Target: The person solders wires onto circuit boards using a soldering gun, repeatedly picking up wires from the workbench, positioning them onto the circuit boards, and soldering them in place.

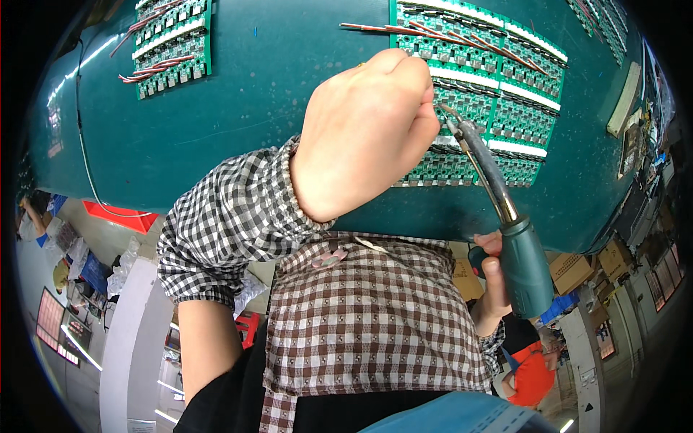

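Note:
My left hand (368, 133) is closed in a pinch over the left part of a green panel of circuit boards (527, 119). Whatever its fingertips hold is hidden behind the hand. In my right hand (494, 285) is a soldering iron (527, 270) with a thick green handle and a long bent metal barrel. The iron points up and to the left, its thin tip close beside my left fingers, above the panel. Red, black and white wires (440, 35) lie across the panel's upper rows, beyond my left hand.
A second green board panel (173, 43) with wires on it lies at the far left of the green table (245, 108). Another panel (603, 25) is at the far right. A cable (83, 144) runs down the left side. Cardboard boxes (570, 273) stand beyond the table's right edge.

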The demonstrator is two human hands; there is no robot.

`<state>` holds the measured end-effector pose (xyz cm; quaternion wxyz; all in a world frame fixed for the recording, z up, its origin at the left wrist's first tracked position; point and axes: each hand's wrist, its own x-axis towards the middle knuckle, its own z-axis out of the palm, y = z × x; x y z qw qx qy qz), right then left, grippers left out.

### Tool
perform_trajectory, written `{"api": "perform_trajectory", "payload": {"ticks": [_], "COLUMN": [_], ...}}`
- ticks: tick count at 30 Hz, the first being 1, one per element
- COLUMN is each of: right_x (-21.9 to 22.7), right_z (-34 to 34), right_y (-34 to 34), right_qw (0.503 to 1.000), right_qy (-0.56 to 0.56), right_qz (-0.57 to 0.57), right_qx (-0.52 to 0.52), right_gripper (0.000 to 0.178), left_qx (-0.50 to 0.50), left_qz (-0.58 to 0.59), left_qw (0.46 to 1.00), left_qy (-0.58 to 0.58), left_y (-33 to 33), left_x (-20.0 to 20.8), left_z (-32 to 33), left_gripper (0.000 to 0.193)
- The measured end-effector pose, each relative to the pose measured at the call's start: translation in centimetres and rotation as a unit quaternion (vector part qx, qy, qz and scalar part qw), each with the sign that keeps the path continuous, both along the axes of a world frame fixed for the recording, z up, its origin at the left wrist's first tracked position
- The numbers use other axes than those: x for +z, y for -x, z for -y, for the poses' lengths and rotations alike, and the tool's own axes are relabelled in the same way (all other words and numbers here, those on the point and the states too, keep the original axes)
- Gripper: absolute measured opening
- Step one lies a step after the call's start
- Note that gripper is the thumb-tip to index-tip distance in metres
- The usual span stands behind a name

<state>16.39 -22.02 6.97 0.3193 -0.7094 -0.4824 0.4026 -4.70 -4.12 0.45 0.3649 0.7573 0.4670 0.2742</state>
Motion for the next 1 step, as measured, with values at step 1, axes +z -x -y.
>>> {"api": "perform_trajectory", "payload": {"ticks": [1], "right_x": [0.12], "right_z": [0.03], "right_y": [-0.02], "right_qw": [1.0], "right_qy": [0.011], "right_qz": [0.0], "right_qx": [-0.004], "right_gripper": [0.034], "left_qx": [0.001], "left_qz": [0.0], "left_qw": [1.0], "left_qy": [0.002], "left_y": [-0.04], "left_x": [0.1], "left_z": [0.01], "left_gripper": [0.01]}}
